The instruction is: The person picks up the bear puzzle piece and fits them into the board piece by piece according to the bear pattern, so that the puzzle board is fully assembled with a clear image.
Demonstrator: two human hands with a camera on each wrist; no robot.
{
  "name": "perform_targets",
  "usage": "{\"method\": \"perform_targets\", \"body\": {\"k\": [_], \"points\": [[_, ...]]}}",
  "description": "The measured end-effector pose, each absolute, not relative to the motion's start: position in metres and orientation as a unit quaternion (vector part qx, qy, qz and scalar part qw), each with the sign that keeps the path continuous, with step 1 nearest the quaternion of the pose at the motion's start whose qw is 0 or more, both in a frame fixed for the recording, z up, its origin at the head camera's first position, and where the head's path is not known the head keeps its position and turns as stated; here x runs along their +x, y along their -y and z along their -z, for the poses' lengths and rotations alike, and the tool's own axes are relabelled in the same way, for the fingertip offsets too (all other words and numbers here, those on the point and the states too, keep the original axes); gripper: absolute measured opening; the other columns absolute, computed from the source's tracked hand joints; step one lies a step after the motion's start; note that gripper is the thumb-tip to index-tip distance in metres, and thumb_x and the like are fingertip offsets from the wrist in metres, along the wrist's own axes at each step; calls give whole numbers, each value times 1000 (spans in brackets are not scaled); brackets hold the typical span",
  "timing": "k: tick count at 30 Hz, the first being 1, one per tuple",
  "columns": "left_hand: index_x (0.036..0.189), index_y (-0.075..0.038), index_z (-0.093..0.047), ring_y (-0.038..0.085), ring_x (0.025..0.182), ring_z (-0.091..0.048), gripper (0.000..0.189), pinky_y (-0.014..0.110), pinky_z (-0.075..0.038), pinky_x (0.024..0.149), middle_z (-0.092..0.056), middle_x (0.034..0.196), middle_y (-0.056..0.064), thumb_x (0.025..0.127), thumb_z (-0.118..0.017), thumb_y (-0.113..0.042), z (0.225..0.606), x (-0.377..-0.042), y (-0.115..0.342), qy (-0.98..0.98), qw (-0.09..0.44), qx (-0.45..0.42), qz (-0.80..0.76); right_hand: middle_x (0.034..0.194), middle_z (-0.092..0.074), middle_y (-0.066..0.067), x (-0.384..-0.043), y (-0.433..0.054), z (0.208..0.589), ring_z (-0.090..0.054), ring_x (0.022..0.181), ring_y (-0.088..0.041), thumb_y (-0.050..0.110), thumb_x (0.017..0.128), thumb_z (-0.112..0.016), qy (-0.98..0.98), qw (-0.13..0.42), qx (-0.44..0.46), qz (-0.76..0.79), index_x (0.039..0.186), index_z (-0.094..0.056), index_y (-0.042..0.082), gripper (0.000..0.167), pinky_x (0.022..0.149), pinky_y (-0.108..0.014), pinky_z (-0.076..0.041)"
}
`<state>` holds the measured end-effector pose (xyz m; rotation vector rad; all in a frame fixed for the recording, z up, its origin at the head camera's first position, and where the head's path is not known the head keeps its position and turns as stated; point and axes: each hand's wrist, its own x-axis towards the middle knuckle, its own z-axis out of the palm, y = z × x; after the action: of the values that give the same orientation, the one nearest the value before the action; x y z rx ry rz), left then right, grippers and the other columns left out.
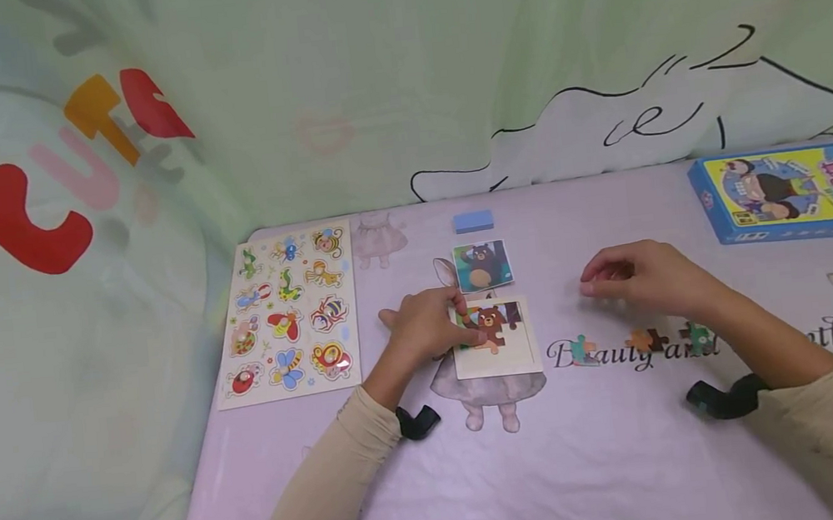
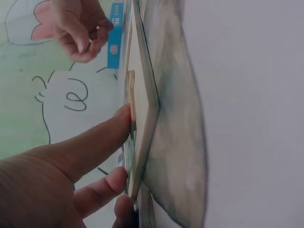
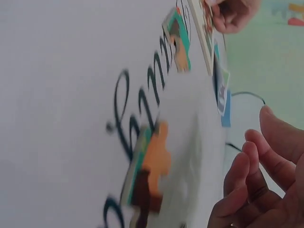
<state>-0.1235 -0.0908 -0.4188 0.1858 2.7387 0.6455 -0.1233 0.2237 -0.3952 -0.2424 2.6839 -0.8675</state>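
Note:
My left hand [image 1: 426, 323] rests on a small wooden puzzle board [image 1: 497, 363]. Its thumb presses the bear puzzle pieces [image 1: 493, 319] set in the frame, and its other fingertips touch near the upper left edge. To the right, my right hand [image 1: 640, 276] hovers above the table with loosely bent fingers and nothing between them. Below it lie three loose puzzle pieces: a teal one [image 1: 583, 350], a brown and orange one [image 1: 648, 340] and a green one [image 1: 697, 337]. A bear picture card [image 1: 483, 266] lies just beyond the board.
A wooden insect peg board [image 1: 286, 314] lies at the left of the table. A small blue block-like stack [image 1: 473, 221] sits behind the card. At the back right is a blue and yellow box [image 1: 794, 192]. Printed fabric [image 1: 370, 89] hangs behind the table.

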Motion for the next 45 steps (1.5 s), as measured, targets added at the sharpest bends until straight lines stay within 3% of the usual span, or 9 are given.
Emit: {"method": "perform_targets", "body": {"k": [7,14,23,33,45], "points": [[83,-28,-61,25,85,-54,41,62,-29,87,-63,79,-9,70,-91,-52,419,-123,91,-959,160,66,-223,92,-68,-5,-124,-261,397,-57,87,-24,49,93,-72,-945,154,-54,284,116,-72,10,45,64,-28,-48],[82,-28,-61,24,85,-54,40,63,-30,89,-63,79,-9,70,-91,-52,417,-123,90,-960,162,64,-221,98,-70,-6,-122,-289,401,-57,96,-29,53,94,-68,-951,158,-25,264,119,-71,6,53,69,-31,-44],[83,-28,-61,24,84,-55,40,62,-30,88,-62,76,-8,70,-91,-52,416,-123,90,-960,164,63,-219,101,-68,-12,-124,-310,405,-55,99,-34,56,91,-71,-956,157,-12,247,123,-69,4,61,68,-32,-43],[83,-29,-62,24,84,-55,39,62,-31,87,-62,78,-8,70,-90,-53,417,-123,90,-961,162,66,-216,94,-65,-8,-125,-315,413,-54,94,-30,48,85,-80,-953,172,-12,248,124,-69,4,59,68,-34,-40],[83,-28,-62,24,83,-54,39,60,-30,85,-62,78,-9,71,-90,-52,419,-123,90,-960,161,67,-217,101,-67,-13,-127,-317,416,-55,97,-33,50,82,-83,-948,181,-6,260,120,-70,6,60,68,-33,-41]]}}
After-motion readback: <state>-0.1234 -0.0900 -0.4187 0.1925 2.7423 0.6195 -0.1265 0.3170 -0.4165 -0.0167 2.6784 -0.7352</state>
